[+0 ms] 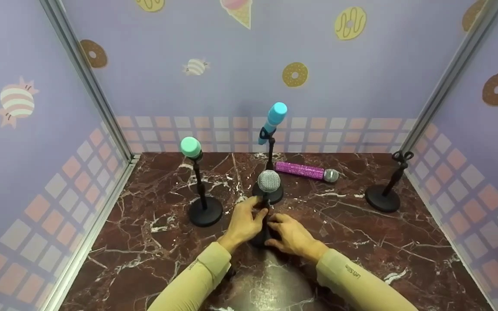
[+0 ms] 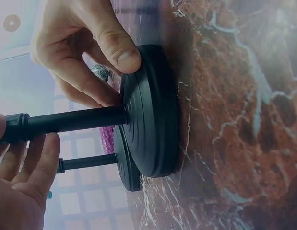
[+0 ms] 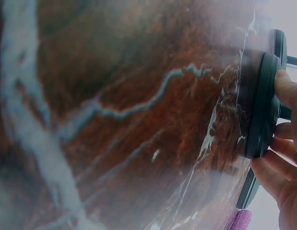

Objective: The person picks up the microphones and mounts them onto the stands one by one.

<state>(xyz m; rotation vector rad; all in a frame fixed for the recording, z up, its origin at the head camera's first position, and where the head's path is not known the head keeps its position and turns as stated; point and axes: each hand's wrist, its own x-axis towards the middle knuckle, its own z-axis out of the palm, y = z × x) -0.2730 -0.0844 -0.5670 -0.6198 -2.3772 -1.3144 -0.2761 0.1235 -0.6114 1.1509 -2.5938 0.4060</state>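
A black microphone stand is between my hands, with a silver-mesh microphone at its top. My left hand grips the upright pole, fingers curled round it. Lower down, my right hand holds the round base by its edge. The left wrist view shows the right thumb on the base near the rim. From the right wrist, fingertips are visible against the rim. Most of that microphone's handle is hidden in the head view.
Behind stands a stand with a blue microphone; left, one with a green-topped microphone. A glittery purple microphone lies on the marbled table. At right is a bare stand. Patterned walls enclose three sides.
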